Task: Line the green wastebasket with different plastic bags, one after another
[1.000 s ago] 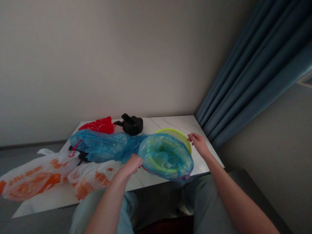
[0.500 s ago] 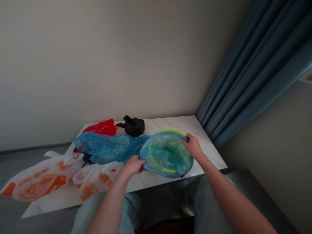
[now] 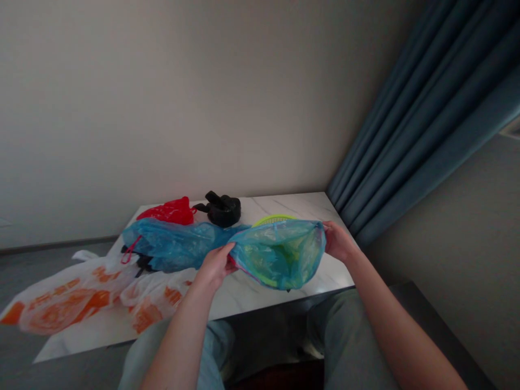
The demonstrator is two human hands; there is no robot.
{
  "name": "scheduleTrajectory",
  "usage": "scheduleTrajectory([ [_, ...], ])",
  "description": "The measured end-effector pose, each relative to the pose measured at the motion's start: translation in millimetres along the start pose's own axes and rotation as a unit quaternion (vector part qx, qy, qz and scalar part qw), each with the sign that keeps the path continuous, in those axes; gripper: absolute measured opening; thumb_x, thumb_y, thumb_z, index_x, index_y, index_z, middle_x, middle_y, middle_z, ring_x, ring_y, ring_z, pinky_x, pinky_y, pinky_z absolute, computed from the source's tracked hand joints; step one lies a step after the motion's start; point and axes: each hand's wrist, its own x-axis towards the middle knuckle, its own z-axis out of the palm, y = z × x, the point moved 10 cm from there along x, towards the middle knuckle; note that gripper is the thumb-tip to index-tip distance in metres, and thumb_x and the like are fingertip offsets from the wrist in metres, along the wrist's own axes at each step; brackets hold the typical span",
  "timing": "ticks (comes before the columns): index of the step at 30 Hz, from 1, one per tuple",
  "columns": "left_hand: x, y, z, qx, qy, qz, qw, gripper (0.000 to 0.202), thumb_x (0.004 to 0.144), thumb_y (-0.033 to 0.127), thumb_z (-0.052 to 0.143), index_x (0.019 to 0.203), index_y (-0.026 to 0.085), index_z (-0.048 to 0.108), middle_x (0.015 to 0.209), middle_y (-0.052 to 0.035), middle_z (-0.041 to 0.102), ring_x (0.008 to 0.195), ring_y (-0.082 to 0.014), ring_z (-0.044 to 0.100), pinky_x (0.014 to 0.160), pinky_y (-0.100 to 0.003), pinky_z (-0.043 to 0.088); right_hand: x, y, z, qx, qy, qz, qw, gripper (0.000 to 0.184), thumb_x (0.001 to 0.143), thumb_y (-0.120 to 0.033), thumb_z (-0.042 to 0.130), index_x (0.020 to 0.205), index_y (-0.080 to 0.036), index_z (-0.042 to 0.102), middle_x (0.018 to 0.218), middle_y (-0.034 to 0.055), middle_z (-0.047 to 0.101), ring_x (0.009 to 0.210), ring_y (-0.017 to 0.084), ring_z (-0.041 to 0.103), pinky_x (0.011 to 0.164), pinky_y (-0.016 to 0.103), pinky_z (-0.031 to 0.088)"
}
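Observation:
A translucent blue plastic bag [image 3: 280, 260] is stretched between my two hands. Its near edge hangs in a curve. My left hand [image 3: 217, 264] pinches the bag's left rim, where a bit of red drawstring shows. At the opposite end, my right hand [image 3: 339, 241] grips the right corner. Behind and partly inside the bag is a yellow-green basket [image 3: 273, 219] with a perforated rim; most of it is covered by the film. Left of my left hand, another blue plastic bag [image 3: 182, 244] lies crumpled, with a pink drawstring loop at its left end.
A white marbled table [image 3: 309, 203] stands against the wall. On it lie a red bag [image 3: 170, 211], a knotted black bag [image 3: 225, 210] and white bags with orange print [image 3: 73, 295]. A blue curtain [image 3: 406, 146] hangs at the right. My knees are below the front edge.
My right hand has moved right and slightly down, pulling the bag's rim off the basket's far side. The round opening is now stretched flatter, and my left hand has shifted slightly left and up.

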Motion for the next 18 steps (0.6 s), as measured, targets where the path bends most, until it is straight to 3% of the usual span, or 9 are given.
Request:
scheduleTrajectory([
  [4, -1.6, -0.6, 2.2, 0.033, -0.023, -0.003, 0.999, 0.03, 0.066, 0.04, 0.081, 0.078, 0.015, 0.071, 0.07, -0.0077, 0.072, 0.06, -0.0206, 0.066, 0.059, -0.033, 0.055, -7.7, -8.7, -3.4, 0.028, -0.025, -0.025, 0.999, 0.012, 0.077, -0.033, 0.064, 0.078, -0.021, 0.061, 0.065, -0.0001, 0.062, 0.055, 0.013, 0.054, 0.055, 0.025, 0.047],
  [8, -6.7, 12.8, -1.9, 0.05, -0.021, 0.064, 0.996, 0.032, 0.064, 0.041, 0.081, 0.082, 0.015, 0.074, 0.076, -0.0085, 0.075, 0.074, -0.0246, 0.072, 0.07, -0.034, 0.057, -9.7, -14.4, -5.0, 0.018, -0.043, -0.067, 0.997, 0.025, 0.069, -0.032, 0.077, 0.082, -0.023, 0.058, 0.059, -0.0061, 0.05, 0.049, 0.009, 0.041, 0.046, 0.021, 0.035],
  [11, -10.7, 18.3, -5.6, 0.07, -0.019, 0.096, 0.993, 0.035, 0.067, 0.044, 0.079, 0.086, 0.016, 0.075, 0.08, -0.0083, 0.076, 0.081, -0.0264, 0.073, 0.073, -0.033, 0.056, -7.3, -11.3, -5.3, 0.011, -0.035, -0.079, 0.996, 0.029, 0.067, -0.03, 0.081, 0.082, -0.022, 0.058, 0.064, -0.0057, 0.053, 0.054, 0.009, 0.046, 0.052, 0.021, 0.04],
  [14, -14.6, 16.2, -0.2, 0.185, -0.04, 0.103, 0.976, 0.034, 0.067, 0.048, 0.079, 0.077, 0.016, 0.075, 0.076, -0.0075, 0.075, 0.079, -0.0275, 0.072, 0.068, -0.031, 0.054, -3.4, -1.4, -6.3, -0.033, -0.006, -0.064, 0.997, 0.027, 0.069, -0.032, 0.081, 0.079, -0.02, 0.058, 0.07, -0.0035, 0.059, 0.062, 0.01, 0.054, 0.057, 0.022, 0.042],
  [16, -19.7, 10.1, 9.9, 0.244, -0.077, 0.093, 0.962, 0.033, 0.066, 0.048, 0.08, 0.073, 0.016, 0.075, 0.074, -0.0071, 0.075, 0.078, -0.0281, 0.072, 0.066, -0.03, 0.053, -2.4, 4.0, -5.6, -0.046, 0.007, -0.052, 0.998, 0.025, 0.073, -0.036, 0.078, 0.081, -0.02, 0.061, 0.074, -0.0014, 0.062, 0.063, 0.012, 0.056, 0.057, 0.024, 0.042],
  [18, -29.2, -2.3, 26.8, 0.246, -0.155, 0.053, 0.955, 0.034, 0.067, 0.048, 0.08, 0.078, 0.017, 0.076, 0.08, -0.0076, 0.077, 0.08, -0.0282, 0.073, 0.07, -0.032, 0.055, -3.0, 6.5, -3.5, -0.027, 0.007, -0.044, 0.999, 0.026, 0.075, -0.039, 0.075, 0.088, -0.02, 0.063, 0.076, 0.0001, 0.065, 0.063, 0.013, 0.058, 0.056, 0.025, 0.042],
])
